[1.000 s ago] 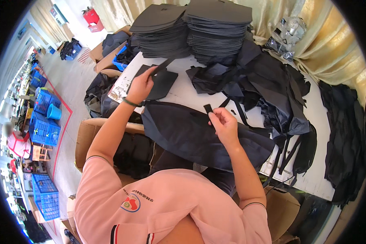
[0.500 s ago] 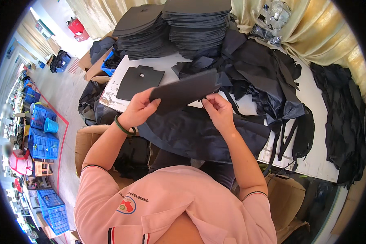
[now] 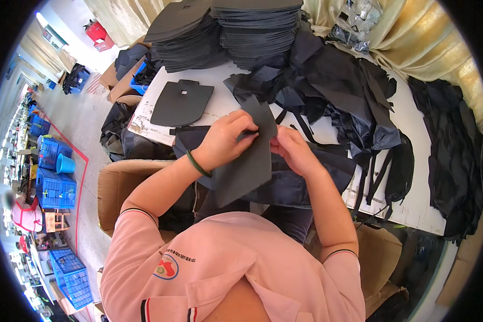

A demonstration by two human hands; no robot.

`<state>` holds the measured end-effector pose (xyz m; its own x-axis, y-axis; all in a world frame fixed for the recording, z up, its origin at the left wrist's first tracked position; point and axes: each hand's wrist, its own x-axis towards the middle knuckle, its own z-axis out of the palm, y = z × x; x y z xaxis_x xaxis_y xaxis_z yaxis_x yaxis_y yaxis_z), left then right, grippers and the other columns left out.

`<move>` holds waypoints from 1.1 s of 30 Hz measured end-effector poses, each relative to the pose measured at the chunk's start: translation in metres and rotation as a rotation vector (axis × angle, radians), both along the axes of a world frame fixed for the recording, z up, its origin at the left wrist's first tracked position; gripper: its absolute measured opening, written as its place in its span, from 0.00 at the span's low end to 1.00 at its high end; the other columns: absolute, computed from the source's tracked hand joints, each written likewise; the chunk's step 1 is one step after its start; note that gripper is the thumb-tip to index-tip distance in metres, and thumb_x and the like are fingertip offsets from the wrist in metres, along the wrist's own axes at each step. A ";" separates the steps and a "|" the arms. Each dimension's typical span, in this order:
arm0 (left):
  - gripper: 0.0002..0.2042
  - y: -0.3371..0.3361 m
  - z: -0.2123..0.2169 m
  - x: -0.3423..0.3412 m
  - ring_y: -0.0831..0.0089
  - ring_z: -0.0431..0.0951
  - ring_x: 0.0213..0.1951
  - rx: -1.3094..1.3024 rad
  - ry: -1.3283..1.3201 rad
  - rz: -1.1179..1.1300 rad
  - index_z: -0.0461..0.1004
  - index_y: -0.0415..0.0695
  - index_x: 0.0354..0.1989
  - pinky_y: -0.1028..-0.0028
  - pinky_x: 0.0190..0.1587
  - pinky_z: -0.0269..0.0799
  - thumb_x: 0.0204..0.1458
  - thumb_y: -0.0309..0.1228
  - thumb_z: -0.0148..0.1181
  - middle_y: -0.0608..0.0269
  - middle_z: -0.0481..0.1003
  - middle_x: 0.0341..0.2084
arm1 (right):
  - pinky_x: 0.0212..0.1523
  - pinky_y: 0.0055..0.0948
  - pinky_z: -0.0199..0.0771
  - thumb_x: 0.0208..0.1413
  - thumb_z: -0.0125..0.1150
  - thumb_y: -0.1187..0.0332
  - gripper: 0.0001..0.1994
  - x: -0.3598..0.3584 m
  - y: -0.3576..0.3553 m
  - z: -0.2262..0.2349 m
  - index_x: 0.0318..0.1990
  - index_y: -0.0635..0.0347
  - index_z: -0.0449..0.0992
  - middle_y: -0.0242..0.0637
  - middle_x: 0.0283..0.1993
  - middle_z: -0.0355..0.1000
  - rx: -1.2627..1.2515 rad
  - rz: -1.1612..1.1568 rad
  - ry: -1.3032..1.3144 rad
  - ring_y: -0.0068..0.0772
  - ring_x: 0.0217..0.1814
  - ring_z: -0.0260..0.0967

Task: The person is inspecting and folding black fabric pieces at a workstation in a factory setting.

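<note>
A flat black panel (image 3: 250, 172), stiff like foam board, is held tilted above the near edge of the table. My left hand (image 3: 228, 140) is closed on its left side, thumb and fingers pinching it. At the panel's right edge, the fingers of my right hand (image 3: 297, 150) are pressed together on its upper part; the fingertips are partly hidden. Beneath both hands, black fabric (image 3: 322, 174) drapes over the table's near side. Farther left on the white table (image 3: 220, 104) lies another black panel (image 3: 182, 104) with a small cutout and a tab.
Two tall stacks of black panels (image 3: 185, 40) stand at the back. A heap of black fabric (image 3: 343, 91) covers the table's right half, with straps and a black pouch (image 3: 398, 169) hanging near the edge. Cardboard boxes (image 3: 121, 188) flank me; blue crates (image 3: 56, 188) stand on the left floor.
The panel has swung from lying nearly crosswise to pointing down toward me. My left hand has moved right and my right hand slightly nearer me, bringing them closer together.
</note>
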<state>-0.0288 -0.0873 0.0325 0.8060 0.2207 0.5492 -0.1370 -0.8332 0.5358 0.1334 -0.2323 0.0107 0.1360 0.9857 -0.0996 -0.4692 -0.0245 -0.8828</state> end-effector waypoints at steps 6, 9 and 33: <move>0.10 0.000 0.013 0.008 0.64 0.77 0.37 0.220 0.046 -0.033 0.72 0.41 0.36 0.71 0.39 0.72 0.48 0.17 0.66 0.59 0.74 0.33 | 0.52 0.31 0.78 0.64 0.58 0.68 0.17 0.015 -0.020 0.038 0.57 0.65 0.72 0.36 0.47 0.75 -0.092 0.170 -0.246 0.26 0.47 0.75; 0.09 0.009 0.017 -0.002 0.72 0.77 0.37 -0.296 0.107 -0.092 0.71 0.41 0.35 0.74 0.39 0.71 0.51 0.16 0.64 0.63 0.74 0.33 | 0.48 0.27 0.77 0.62 0.52 0.76 0.16 0.027 -0.021 0.029 0.57 0.66 0.72 0.35 0.44 0.76 -0.092 0.074 -0.435 0.24 0.42 0.76; 0.23 0.043 -0.036 0.079 0.69 0.73 0.57 -0.368 0.632 -0.405 0.71 0.42 0.58 0.67 0.61 0.66 0.56 0.36 0.66 0.60 0.76 0.53 | 0.58 0.40 0.70 0.49 0.68 0.74 0.32 0.086 -0.084 -0.014 0.65 0.53 0.68 0.46 0.57 0.74 -0.243 -0.100 -1.395 0.51 0.57 0.73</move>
